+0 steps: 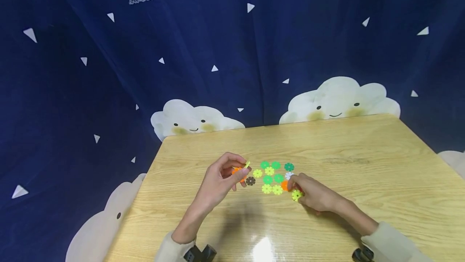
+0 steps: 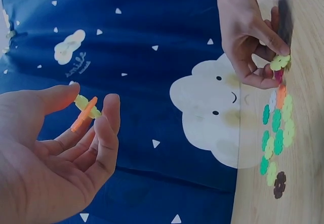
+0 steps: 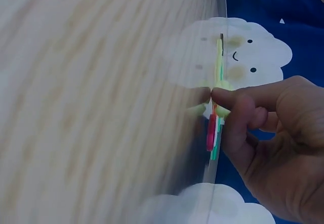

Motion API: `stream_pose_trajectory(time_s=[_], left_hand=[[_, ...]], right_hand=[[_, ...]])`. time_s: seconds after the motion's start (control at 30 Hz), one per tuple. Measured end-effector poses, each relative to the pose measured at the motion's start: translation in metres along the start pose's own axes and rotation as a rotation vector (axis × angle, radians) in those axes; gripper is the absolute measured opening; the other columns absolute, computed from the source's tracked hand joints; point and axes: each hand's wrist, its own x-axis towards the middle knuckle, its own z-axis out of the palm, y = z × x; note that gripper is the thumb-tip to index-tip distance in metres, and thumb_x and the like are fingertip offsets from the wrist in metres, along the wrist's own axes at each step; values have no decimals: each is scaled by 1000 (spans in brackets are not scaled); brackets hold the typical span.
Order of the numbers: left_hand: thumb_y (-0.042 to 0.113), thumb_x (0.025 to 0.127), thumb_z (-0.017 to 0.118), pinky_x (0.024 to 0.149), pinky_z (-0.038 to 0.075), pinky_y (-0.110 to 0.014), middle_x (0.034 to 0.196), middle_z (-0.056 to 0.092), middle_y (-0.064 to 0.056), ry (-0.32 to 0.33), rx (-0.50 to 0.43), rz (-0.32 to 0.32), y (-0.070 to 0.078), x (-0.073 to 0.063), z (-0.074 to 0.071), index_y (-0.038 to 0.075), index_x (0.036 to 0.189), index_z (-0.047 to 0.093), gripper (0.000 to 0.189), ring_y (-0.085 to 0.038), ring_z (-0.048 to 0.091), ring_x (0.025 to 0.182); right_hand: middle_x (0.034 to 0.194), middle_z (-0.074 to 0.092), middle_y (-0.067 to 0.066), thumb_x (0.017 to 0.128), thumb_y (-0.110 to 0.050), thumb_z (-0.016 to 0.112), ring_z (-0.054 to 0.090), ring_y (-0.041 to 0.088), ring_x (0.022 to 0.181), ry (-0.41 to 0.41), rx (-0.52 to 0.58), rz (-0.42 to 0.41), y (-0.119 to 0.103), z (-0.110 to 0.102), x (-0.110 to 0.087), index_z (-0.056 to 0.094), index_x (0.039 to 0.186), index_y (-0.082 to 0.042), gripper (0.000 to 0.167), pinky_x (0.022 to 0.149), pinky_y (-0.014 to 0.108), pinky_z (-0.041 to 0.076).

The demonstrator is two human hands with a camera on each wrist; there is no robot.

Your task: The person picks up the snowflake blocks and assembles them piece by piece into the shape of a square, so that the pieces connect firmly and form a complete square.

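Perhaps a playroom, with a cloud-print curtain [image 1: 232,52] and colourful discs [image 1: 269,171].

At eight o'clock, the left hand [image 2: 61,155] pinches a yellow-green disc [image 2: 80,102] (an orange disc [image 2: 83,116] crosses it). Toward two, the right hand [image 2: 248,32] holds a pale yellow disc [image 2: 280,62].

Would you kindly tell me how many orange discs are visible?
2: one orange disc in the left hand, another on the table beside the right hand; others may be hidden.
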Motion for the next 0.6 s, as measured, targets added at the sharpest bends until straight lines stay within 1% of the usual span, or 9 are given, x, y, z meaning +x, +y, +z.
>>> stream_pose_trajectory(time_s=[0.13,0.23,0.33,0.47,0.6], left_hand=[[18,97,76,57,49,-23,111,73,-10,-9,9,-7,-1,1,2,10,125,66,31,-19,72,72],[16,96,76,58,50,-23,116,71,-12,-21,21,-14,-2,0,4,15,129,67,34,-19,72,73],[15,96,76,60,51,-22,122,69,-14,-36,33,-25,-3,0,7,17,135,67,40,-18,72,74],[16,97,75,61,53,-22,126,67,-13,-60,55,-31,-5,0,11,16,138,66,42,-17,73,77],[17,96,76,61,54,-22,123,68,-11,-65,62,-29,-6,0,15,15,137,68,42,-20,73,79]], right_hand=[[92,49,2,85,8,76,42,15,83,-4,1,5,2,-2,-2,65,104,-13,31,68,24,38],[87,46,3,88,5,74,40,14,79,-14,18,-2,5,-5,-3,67,99,-16,25,65,24,35],[88,47,2,92,0,73,43,12,79,-26,30,-14,6,-7,-4,68,95,-18,20,66,23,38],[90,52,-1,95,-5,72,48,12,81,-22,55,-70,5,-11,-5,69,94,-23,18,69,23,44],[91,59,-4,96,-6,71,51,11,80,23,87,-146,-1,-14,-3,69,96,-25,19,68,25,46]])
